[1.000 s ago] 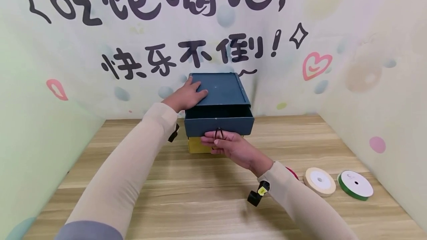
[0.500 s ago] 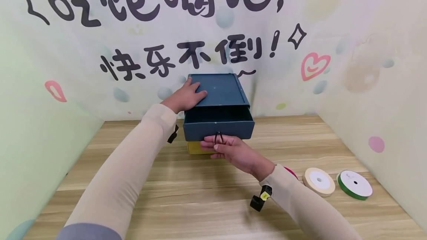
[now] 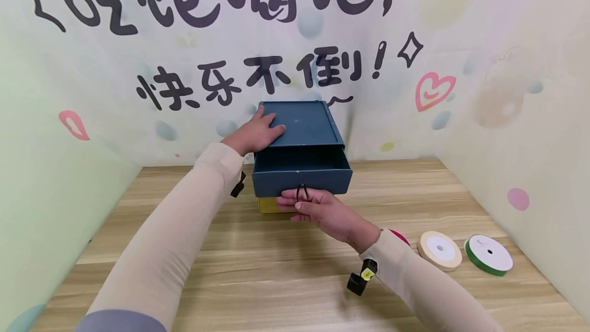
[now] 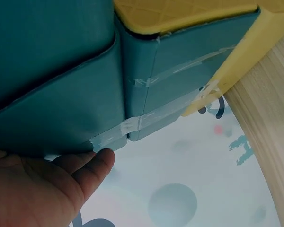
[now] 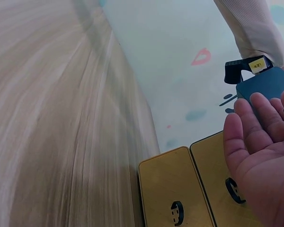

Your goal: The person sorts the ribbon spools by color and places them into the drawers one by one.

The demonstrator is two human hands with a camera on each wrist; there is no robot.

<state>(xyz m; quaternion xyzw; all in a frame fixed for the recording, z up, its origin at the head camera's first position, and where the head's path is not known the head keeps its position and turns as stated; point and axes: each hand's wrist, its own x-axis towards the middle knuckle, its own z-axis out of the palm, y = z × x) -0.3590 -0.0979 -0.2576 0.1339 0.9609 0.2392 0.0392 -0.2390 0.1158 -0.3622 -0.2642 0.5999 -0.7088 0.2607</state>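
Note:
A small drawer cabinet stands against the back wall, with a blue upper unit over yellow drawers. The blue drawer is pulled partway out, and its visible inside is dark. My right hand holds the dark cord loop on the drawer front, fingers behind it and thumb in front. With fingers spread, my left hand rests on the top left of the blue unit. Clear tape runs across the cabinet's side in the left wrist view. The right hand hides part of the yellow front below.
On the right of the wooden table lie a cream ribbon spool, a green ribbon spool and a red spool partly behind my right sleeve. A printed wall covering closes off the back.
The blue drawer has come farther out toward me, and my right hand has moved slightly down and nearer with its loop. My left hand stays on the cabinet top.

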